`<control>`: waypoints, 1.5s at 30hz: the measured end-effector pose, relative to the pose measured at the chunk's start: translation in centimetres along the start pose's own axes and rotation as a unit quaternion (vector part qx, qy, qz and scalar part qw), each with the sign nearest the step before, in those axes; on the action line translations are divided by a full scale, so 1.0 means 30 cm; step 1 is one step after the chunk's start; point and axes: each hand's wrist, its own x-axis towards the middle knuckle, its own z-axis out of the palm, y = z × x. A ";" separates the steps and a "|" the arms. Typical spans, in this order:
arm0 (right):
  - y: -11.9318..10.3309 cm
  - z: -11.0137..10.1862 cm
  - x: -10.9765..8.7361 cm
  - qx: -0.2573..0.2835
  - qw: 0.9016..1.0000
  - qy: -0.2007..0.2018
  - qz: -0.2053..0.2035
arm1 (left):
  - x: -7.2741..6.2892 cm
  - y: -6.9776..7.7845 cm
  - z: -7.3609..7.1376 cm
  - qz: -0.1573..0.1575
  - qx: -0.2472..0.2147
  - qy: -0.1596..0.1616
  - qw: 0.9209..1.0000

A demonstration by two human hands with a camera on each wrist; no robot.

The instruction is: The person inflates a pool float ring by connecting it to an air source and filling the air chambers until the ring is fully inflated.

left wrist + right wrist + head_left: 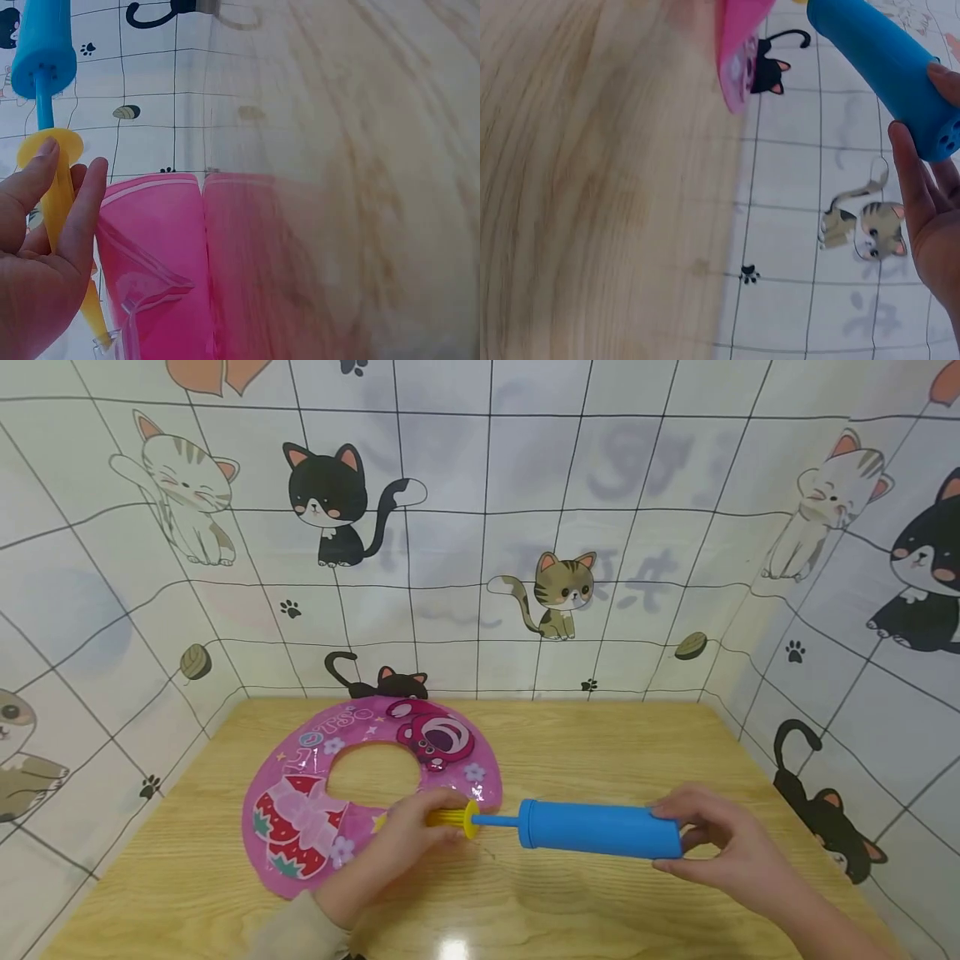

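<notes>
A blue hand pump (600, 828) is held level above the table, its thin blue rod (495, 820) partly out of the barrel. My left hand (408, 831) grips the ribbed yellow nozzle (450, 817) at the rod's end, thumb near its round flange. In the left wrist view the nozzle's tip meets a clear valve (112, 346) on the pink swim ring (296, 827); how deep it sits cannot be told. With thumb and fingers, my right hand (723, 843) holds the far end of the barrel (885, 67). The ring looks rather flat, with strawberry and bear prints.
Under everything is a wood-grain table (600, 743). A white sheet (450, 543) with cat prints and grid lines rises behind it and along both sides. The swim ring covers the table's left half.
</notes>
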 end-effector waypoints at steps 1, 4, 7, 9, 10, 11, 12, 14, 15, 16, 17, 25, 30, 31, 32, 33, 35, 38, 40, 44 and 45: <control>0.003 0.013 0.007 0.006 1.000 0.001 0.006 | 0.004 0.002 0.005 0.005 -0.001 0.000 1.000; 0.012 0.048 0.026 0.038 0.999 -0.001 0.025 | 0.013 0.011 0.021 0.011 -0.009 -0.006 1.000; 0.020 0.079 0.041 0.059 0.997 -0.005 0.041 | 0.021 0.020 0.036 0.019 -0.014 -0.014 1.000; 0.024 0.096 0.047 0.058 0.997 -0.008 0.053 | 0.025 0.028 0.044 0.027 -0.015 -0.017 0.999; 0.024 0.103 0.050 0.057 0.997 -0.010 0.060 | 0.027 0.031 0.048 0.031 -0.014 -0.017 0.999; 0.025 0.108 0.051 0.056 0.996 -0.011 0.066 | 0.029 0.034 0.051 0.036 -0.012 -0.017 0.999; 0.024 0.112 0.052 0.055 0.996 -0.011 0.071 | 0.031 0.037 0.052 0.039 -0.011 -0.017 0.999; 0.021 0.114 0.052 0.045 0.996 -0.012 0.077 | 0.036 0.041 0.054 0.047 -0.002 -0.016 0.999; 0.018 0.113 0.051 0.040 0.996 -0.011 0.078 | 0.039 0.042 0.053 0.052 0.002 -0.015 0.999; 0.014 0.109 0.050 0.034 0.996 -0.009 0.078 | 0.042 0.043 0.052 0.055 0.008 -0.015 0.998; 0.010 0.103 0.047 0.027 0.997 -0.006 0.078 | 0.044 0.043 0.049 0.059 0.013 -0.018 0.998; -0.010 -0.019 0.012 0.024 1.000 -0.010 -0.003 | 0.036 0.044 -0.001 0.043 0.031 -0.029 0.998; -0.040 -0.112 -0.025 0.006 0.999 0.000 -0.032 | 0.030 0.036 -0.029 0.033 0.024 -0.023 0.999; -0.050 -0.129 -0.031 -0.007 0.999 0.003 -0.031 | 0.028 0.033 -0.034 0.032 0.021 -0.022 0.999; -0.059 -0.146 -0.038 -0.018 0.999 0.006 -0.030 | 0.026 0.029 -0.039 0.031 0.017 -0.023 0.999; -0.067 -0.161 -0.044 -0.022 0.999 0.005 -0.029 | 0.024 0.024 -0.043 0.028 0.013 -0.024 0.999; -0.077 -0.189 -0.053 -0.022 0.999 0.005 -0.032 | 0.021 0.014 -0.053 0.027 0.007 -0.026 0.999; -0.086 -0.213 -0.069 -0.022 0.999 0.011 -0.037 | 0.016 0.002 -0.061 0.024 -0.003 -0.033 0.999; -0.094 -0.213 -0.076 -0.028 0.999 0.020 -0.029 | 0.014 -0.001 -0.062 0.022 -0.005 -0.033 0.999; -0.111 -0.192 -0.076 -0.042 0.998 0.039 -0.005 | 0.002 0.007 -0.055 -0.001 -0.010 -0.023 1.000; -0.115 -0.185 -0.075 -0.046 0.998 0.044 -0.001 | -0.002 0.010 -0.052 -0.009 -0.011 -0.018 1.000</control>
